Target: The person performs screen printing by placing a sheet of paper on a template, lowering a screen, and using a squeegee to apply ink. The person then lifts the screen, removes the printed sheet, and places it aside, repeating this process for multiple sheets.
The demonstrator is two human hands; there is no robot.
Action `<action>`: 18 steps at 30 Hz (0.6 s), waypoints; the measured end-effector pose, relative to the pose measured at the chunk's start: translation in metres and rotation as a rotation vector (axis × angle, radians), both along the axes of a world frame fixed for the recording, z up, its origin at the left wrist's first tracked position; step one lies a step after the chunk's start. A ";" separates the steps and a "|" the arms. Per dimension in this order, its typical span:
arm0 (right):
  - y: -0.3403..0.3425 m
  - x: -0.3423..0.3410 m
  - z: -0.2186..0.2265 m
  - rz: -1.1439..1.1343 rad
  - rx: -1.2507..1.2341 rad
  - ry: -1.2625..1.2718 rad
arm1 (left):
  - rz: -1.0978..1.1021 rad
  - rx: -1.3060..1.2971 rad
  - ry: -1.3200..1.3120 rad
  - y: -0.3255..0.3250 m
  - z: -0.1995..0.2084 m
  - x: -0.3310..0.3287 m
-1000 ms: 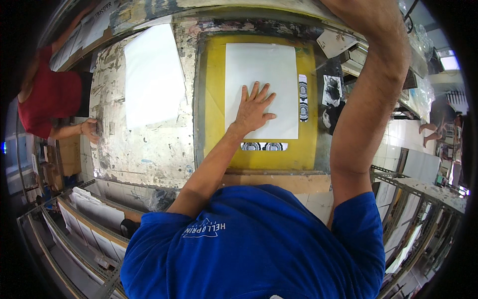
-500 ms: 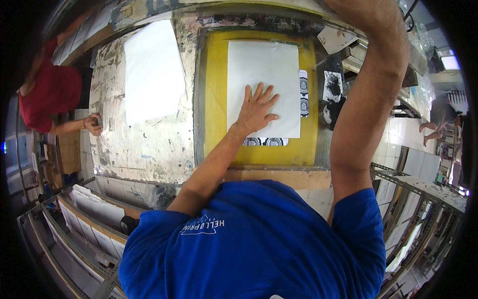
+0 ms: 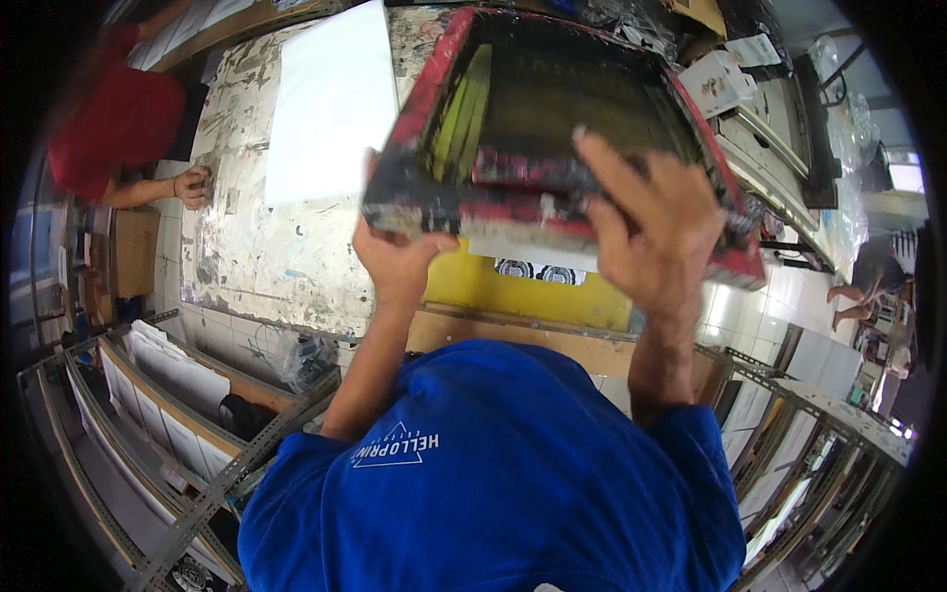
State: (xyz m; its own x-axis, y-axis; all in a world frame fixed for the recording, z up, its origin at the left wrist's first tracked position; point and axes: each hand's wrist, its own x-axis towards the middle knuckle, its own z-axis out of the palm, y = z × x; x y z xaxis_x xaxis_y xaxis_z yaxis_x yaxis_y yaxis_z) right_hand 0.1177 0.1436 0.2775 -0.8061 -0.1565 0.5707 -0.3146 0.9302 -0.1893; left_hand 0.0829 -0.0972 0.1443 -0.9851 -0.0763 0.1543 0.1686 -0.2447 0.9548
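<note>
The left hand (image 3: pixel 397 268) has its grip closed around the near left corner of a red-and-black frame (image 3: pixel 503 217), over a yellow board (image 3: pixel 523 296). The blurred right hand (image 3: pixel 656 232) is at a dark bar (image 3: pixel 528 170) along the frame's near side; whether its grip is closed, I cannot tell. Left of the frame, a white sheet (image 3: pixel 330 109) lies on the table (image 3: pixel 286 242).
</note>
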 end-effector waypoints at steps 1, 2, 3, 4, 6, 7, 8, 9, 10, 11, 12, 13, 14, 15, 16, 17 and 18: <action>-0.005 0.008 -0.007 -0.006 -0.024 -0.065 | -0.031 -0.084 -0.065 -0.017 -0.023 0.009; -0.008 0.012 -0.017 -0.022 -0.071 -0.150 | -0.068 -0.139 -0.065 -0.031 -0.054 0.019; -0.010 0.014 -0.033 -0.031 -0.119 -0.233 | -0.121 -0.132 -0.104 -0.037 -0.066 0.029; -0.012 0.016 -0.048 -0.047 -0.163 -0.318 | -0.180 -0.124 -0.146 -0.041 -0.077 0.038; -0.009 0.019 -0.100 -0.025 -0.285 -0.316 | -0.216 -0.257 -0.170 -0.055 -0.119 0.050; -0.009 0.020 -0.125 -0.010 -0.344 -0.318 | -0.184 -0.417 -0.064 -0.057 -0.130 0.052; -0.009 0.022 -0.142 -0.008 -0.324 -0.400 | -0.150 -0.572 0.042 -0.059 -0.138 0.052; -0.008 0.025 -0.155 -0.008 -0.304 -0.479 | -0.114 -0.728 0.152 -0.058 -0.140 0.051; -0.008 0.027 -0.170 -0.004 -0.287 -0.558 | -0.100 -0.811 0.169 -0.058 -0.141 0.051; -0.013 0.029 -0.180 0.002 -0.246 -0.561 | -0.086 -0.893 0.184 -0.058 -0.141 0.050; -0.015 0.032 -0.185 -0.025 -0.162 -0.569 | -0.073 -0.976 0.199 -0.058 -0.142 0.050; -0.019 0.032 -0.186 -0.050 -0.076 -0.575 | -0.071 -1.004 0.181 -0.057 -0.141 0.050; -0.021 0.030 -0.188 -0.075 0.009 -0.580 | -0.069 -1.032 0.162 -0.057 -0.140 0.051; -0.019 0.025 -0.193 -0.086 -0.014 -0.573 | -0.065 -1.060 0.143 -0.056 -0.139 0.052; -0.017 0.019 -0.200 -0.098 -0.040 -0.568 | -0.062 -1.061 0.147 -0.057 -0.140 0.052; -0.014 0.011 -0.206 -0.109 -0.065 -0.562 | -0.058 -1.063 0.151 -0.058 -0.142 0.052; -0.009 0.001 -0.210 -0.110 -0.074 -0.541 | -0.053 -1.065 0.154 -0.058 -0.143 0.052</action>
State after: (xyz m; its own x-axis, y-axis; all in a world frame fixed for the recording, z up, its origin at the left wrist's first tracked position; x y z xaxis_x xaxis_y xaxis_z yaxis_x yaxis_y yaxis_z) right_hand 0.1188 0.1351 0.0671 -0.9966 -0.0306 0.0771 -0.0566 0.9301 -0.3630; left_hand 0.1353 -0.1555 0.0016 -0.9476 0.2122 0.2388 0.3184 0.6892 0.6508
